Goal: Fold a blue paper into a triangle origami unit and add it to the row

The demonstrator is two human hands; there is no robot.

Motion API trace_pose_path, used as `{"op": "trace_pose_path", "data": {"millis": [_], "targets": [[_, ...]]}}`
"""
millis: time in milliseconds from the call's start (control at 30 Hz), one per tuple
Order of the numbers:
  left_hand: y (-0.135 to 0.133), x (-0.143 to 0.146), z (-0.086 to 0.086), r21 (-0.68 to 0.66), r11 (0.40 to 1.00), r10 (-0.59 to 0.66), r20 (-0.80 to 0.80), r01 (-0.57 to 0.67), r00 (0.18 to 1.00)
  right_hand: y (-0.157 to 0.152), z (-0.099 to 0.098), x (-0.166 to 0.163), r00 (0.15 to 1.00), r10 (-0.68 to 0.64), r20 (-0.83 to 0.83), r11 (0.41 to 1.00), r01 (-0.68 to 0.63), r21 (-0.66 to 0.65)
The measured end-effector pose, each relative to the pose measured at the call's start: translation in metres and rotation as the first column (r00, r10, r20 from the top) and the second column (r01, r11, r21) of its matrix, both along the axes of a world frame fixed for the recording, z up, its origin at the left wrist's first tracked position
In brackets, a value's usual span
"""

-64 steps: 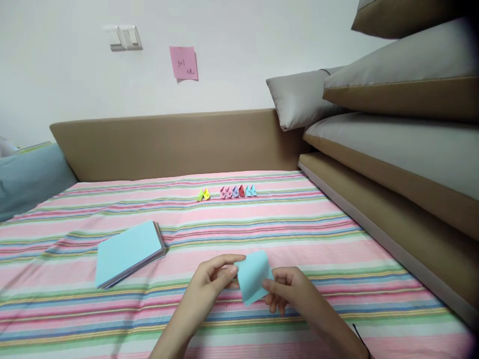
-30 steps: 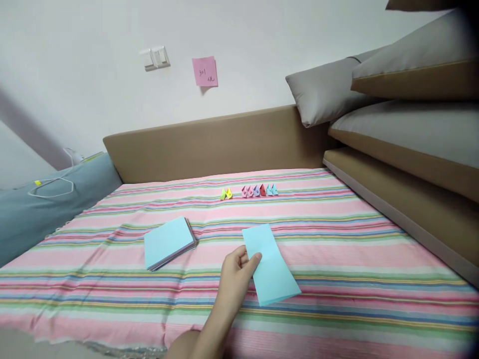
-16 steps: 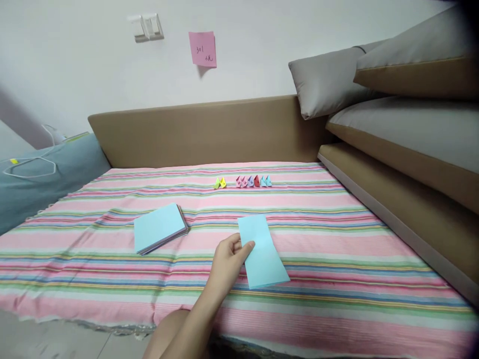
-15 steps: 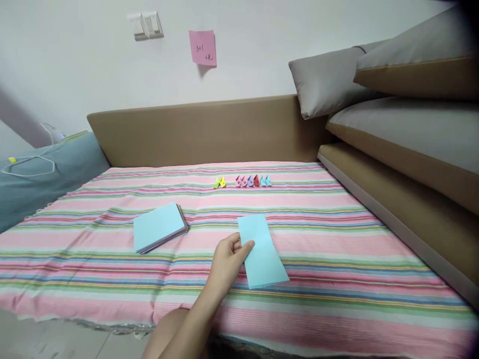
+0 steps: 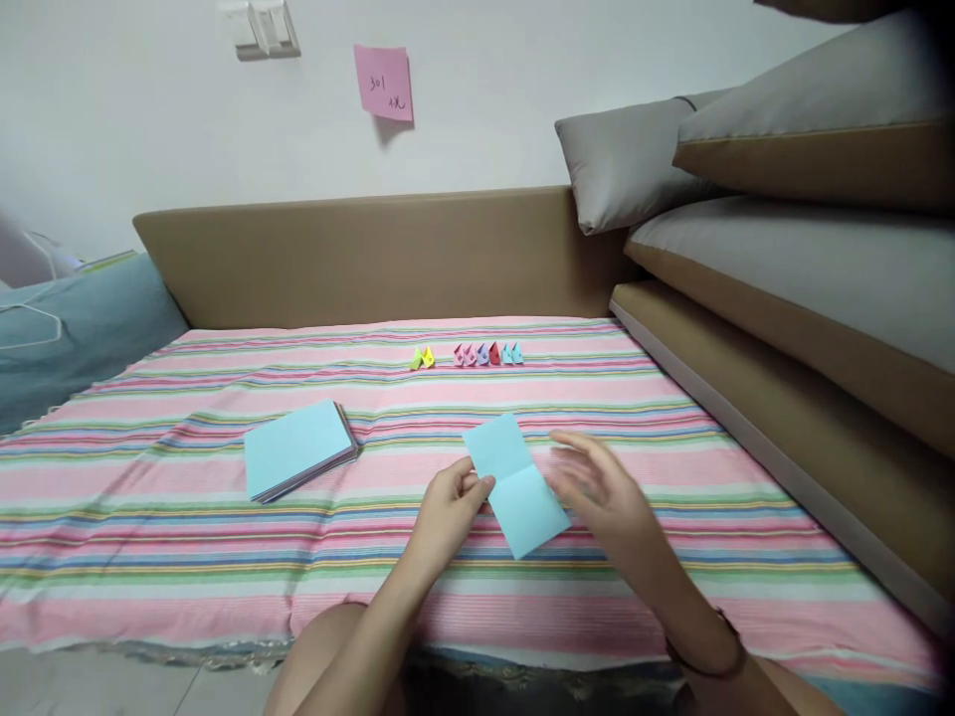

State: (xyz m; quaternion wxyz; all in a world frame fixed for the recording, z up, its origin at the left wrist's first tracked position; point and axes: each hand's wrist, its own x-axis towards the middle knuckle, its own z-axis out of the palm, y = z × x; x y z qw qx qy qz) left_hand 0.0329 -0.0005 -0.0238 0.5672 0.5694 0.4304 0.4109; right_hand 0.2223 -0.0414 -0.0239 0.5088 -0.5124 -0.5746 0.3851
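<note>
Between thumb and fingers, my left hand point(image 5: 453, 502) pinches the left edge of a light blue sheet of paper point(image 5: 531, 512). A crease crosses the sheet's middle, and it is held tilted above the striped cloth. My right hand point(image 5: 601, 487), with a dark band at its wrist, is at the sheet's right edge. Its fingers are apart and partly blurred; whether they touch the paper is unclear. Farther back stands a row of small folded paper pieces point(image 5: 482, 354) in pink, purple, red and blue, with yellow and green folded pieces point(image 5: 422, 358) to their left.
A stack of paper point(image 5: 298, 449) with a blue sheet on top lies to the left on the striped cloth point(image 5: 186, 567). Grey and brown cushions point(image 5: 806, 249) are piled at the right. Behind is a brown backrest point(image 5: 373, 264); a pink note point(image 5: 383, 83) hangs on the wall.
My right hand has come into view from the right, close to the sheet. The blue sheet has turned in my left hand, and its middle crease now shows clearly. The view has shifted slightly right.
</note>
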Motion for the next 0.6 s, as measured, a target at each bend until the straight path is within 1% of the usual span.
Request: {"op": "trace_pose_path", "data": {"millis": [33,100,133,167,267,333,400,500,567,600], "targets": [[-0.001,0.001,0.001,-0.02,1.0,0.004,0.015,-0.004,1.0,0.009,-0.007,-0.002,0.997,0.017,-0.08,0.997,-0.023,-0.069],[-0.004,0.003,0.003,-0.099,0.995,0.013,0.077,-0.006,0.997,0.015,-0.02,-0.005,0.966,0.047,-0.253,0.975,-0.1,-0.2],[-0.005,0.003,0.005,-0.152,0.988,0.017,0.115,0.001,0.993,0.014,-0.024,-0.005,0.948,0.054,-0.313,0.962,-0.133,-0.237],[-0.007,0.004,0.007,-0.208,0.978,0.017,0.155,0.016,0.988,0.012,-0.026,-0.005,0.938,0.055,-0.342,0.958,-0.146,-0.248],[-0.009,0.005,0.009,-0.344,0.936,0.018,0.261,0.076,0.965,0.005,-0.023,-0.002,0.942,0.047,-0.332,0.965,-0.128,-0.227],[-0.01,0.004,0.01,-0.374,0.925,0.045,0.296,0.072,0.954,0.004,-0.019,-0.001,0.957,0.053,-0.283,0.972,-0.115,-0.206],[-0.009,0.001,0.011,-0.349,0.937,0.099,0.271,0.002,0.958,0.004,-0.016,0.0,0.972,0.071,-0.224,0.976,-0.114,-0.186],[-0.007,-0.005,0.015,-0.245,0.961,0.167,0.132,-0.131,0.977,0.005,-0.017,0.002,0.989,0.068,-0.133,0.983,-0.089,-0.161],[-0.006,-0.009,0.018,-0.139,0.978,0.158,0.0,-0.157,0.987,0.006,-0.019,0.004,0.995,0.083,-0.062,0.984,-0.092,-0.152],[-0.005,-0.011,0.018,-0.077,0.986,0.139,-0.078,-0.145,0.987,0.007,-0.02,0.005,0.994,0.105,-0.021,0.983,-0.107,-0.149]]}}
